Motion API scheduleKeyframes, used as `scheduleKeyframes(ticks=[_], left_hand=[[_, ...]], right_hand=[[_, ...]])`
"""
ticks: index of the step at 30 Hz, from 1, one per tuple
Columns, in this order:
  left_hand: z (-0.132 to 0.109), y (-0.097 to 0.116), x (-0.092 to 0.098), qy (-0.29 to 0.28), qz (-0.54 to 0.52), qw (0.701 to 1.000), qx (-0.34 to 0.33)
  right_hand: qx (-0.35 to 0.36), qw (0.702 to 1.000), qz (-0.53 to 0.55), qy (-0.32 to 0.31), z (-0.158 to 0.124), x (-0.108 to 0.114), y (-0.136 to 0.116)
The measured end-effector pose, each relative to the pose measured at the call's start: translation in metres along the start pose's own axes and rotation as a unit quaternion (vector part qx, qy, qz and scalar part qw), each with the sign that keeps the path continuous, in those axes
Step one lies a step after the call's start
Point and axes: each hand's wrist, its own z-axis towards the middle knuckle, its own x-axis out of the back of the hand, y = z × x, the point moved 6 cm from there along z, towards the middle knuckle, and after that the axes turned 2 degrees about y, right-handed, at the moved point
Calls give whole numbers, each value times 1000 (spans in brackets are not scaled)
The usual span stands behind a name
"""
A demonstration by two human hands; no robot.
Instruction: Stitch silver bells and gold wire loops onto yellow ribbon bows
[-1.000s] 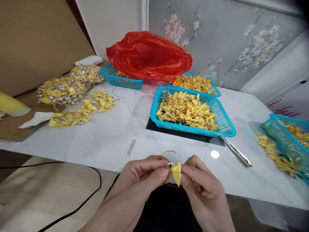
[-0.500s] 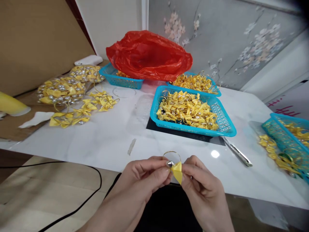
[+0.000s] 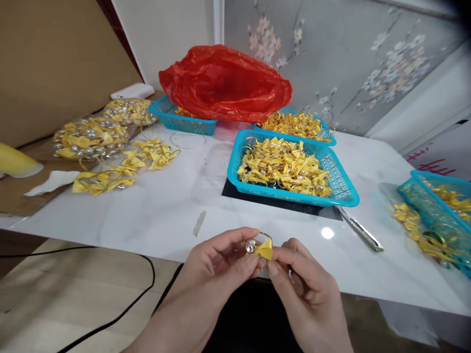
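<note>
Close to the table's front edge, both hands hold one small piece between them: a yellow ribbon bow [image 3: 264, 249] with a silvery bead [image 3: 250, 246] and a thin gold wire loop. My left hand [image 3: 221, 274] pinches it from the left, the thumb below the bead and the index finger up at the loop. My right hand [image 3: 307, 282] grips the bow's right side between thumb and forefinger. Past the hands stands a blue plastic basket [image 3: 294, 197] heaped with similar yellow bows, beads and wire loops. The fingertips partly hide the lower part of the piece.
A metal-handled cutter [image 3: 362, 235] lies right of the basket. Another blue basket [image 3: 436, 211] stands at the right edge, loose bows beside it. Behind are a red plastic bag [image 3: 224, 86] and more baskets. Bagged bows [image 3: 91, 137] and loose ones [image 3: 105, 179] lie at left.
The piece has turned in my fingers: the bow tip that hung down now points sideways. My left index finger has lifted to the wire loop, and the bead has shifted left.
</note>
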Motion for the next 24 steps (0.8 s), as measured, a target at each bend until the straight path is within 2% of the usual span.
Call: scheduleKeyframes(ticks=[12,21,24], left_hand=[[2,-1,8,18,91,994,-59],[0,15,7,96,173,969,-146],[-2,15,5,77,185,966,-165]], right_hand=[[40,998,-53,2,2,2,-4],[42,996,-75,23,-2,2,-4],[58,995,-83,17,-3,2,-4]])
